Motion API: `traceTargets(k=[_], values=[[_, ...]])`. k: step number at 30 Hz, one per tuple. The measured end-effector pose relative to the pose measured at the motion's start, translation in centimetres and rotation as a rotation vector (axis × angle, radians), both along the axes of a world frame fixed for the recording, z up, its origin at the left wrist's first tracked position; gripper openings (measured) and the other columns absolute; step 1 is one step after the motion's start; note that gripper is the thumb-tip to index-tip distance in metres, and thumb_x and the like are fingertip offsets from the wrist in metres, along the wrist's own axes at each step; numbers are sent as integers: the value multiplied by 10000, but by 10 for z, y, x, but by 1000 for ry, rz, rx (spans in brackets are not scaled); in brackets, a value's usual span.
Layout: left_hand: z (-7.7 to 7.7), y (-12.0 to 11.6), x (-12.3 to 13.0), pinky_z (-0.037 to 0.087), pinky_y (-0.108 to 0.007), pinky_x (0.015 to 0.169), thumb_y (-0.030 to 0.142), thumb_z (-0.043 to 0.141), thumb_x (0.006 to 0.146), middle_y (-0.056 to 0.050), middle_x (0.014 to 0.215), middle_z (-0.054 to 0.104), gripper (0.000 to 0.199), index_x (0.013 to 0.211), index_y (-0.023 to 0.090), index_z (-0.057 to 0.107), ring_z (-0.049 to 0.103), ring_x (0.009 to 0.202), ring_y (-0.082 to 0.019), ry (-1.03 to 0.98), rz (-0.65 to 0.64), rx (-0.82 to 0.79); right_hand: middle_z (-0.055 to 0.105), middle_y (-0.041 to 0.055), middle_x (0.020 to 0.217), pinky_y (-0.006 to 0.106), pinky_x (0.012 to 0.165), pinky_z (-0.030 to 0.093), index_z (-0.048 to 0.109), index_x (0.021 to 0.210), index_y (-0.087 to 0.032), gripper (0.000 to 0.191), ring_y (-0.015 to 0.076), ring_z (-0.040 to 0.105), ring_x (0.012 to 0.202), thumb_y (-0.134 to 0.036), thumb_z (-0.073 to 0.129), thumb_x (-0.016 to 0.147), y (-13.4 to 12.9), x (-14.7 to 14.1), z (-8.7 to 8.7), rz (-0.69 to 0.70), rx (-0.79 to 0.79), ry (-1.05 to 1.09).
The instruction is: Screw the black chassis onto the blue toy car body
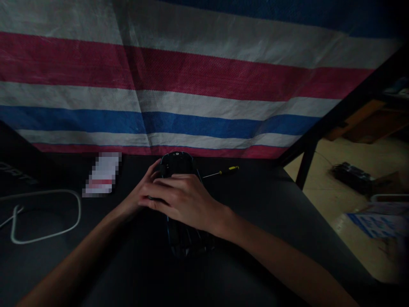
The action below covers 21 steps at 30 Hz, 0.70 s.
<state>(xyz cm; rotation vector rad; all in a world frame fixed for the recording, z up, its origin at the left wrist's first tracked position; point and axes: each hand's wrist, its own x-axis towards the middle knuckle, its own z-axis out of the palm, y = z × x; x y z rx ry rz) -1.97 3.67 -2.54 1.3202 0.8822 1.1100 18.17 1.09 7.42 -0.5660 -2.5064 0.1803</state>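
A long black toy car (188,238) with thin blue edging lies on the dark table, its far end pointing away from me. My left hand (145,187) grips its left side, the fingers curled along the edge and partly hidden by the other hand. Across the car's middle lies my right hand (182,198), its fingers bent over the body and reaching to my left fingers. What the right fingertips press on cannot be made out. A screwdriver (228,170) with a yellow and black handle rests to the right of the car, its shaft pointing toward it.
A blurred-out white and red item (104,175) lies left of my hands. A white cable (78,213) loops on the table (262,221) at far left. Striped sheeting (204,76) hangs behind. Beyond the right edge, a black device (353,177) and boxes stand on the floor.
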Motion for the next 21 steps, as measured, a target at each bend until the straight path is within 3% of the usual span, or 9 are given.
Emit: traceTargets(k=[5,10,13,16,21], values=[[13,-7,3,444,-458,1139,225,768,763,-43,1339,715,801,1512,289,490,499,1416,-388,-10,-3,-8,728,27,1113,294,851,514,612,1172,-219,187,167,691,1009,-321,493,1070,-5,-2,-1,-10,-55,-5],[13,-11,6,348,-533,1200,166,802,702,-55,1452,635,937,1544,329,425,456,1448,-397,-28,-8,-38,699,56,1133,292,794,537,549,1191,-212,160,176,702,945,-174,491,1048,-9,11,19,23,-304,-65],[9,-7,9,336,-554,1209,224,795,767,-67,1512,584,900,1561,345,390,426,1470,-393,-76,-2,-88,708,60,1128,300,814,525,538,1210,-216,157,179,704,948,-227,467,1071,-7,20,30,-12,-377,-47],[9,-5,11,356,-548,1203,283,778,838,-77,1505,584,876,1587,370,330,471,1440,-378,-86,-12,-140,722,57,1073,296,810,504,540,1220,-204,180,179,699,947,-285,459,1080,-3,26,35,-90,-385,-28],[15,-6,15,396,-531,1183,332,757,883,-64,1474,604,800,1572,396,355,559,1360,-348,-52,13,-166,703,21,883,267,678,428,554,1164,-183,222,148,652,746,-371,537,1046,3,28,31,-259,-256,-55]])
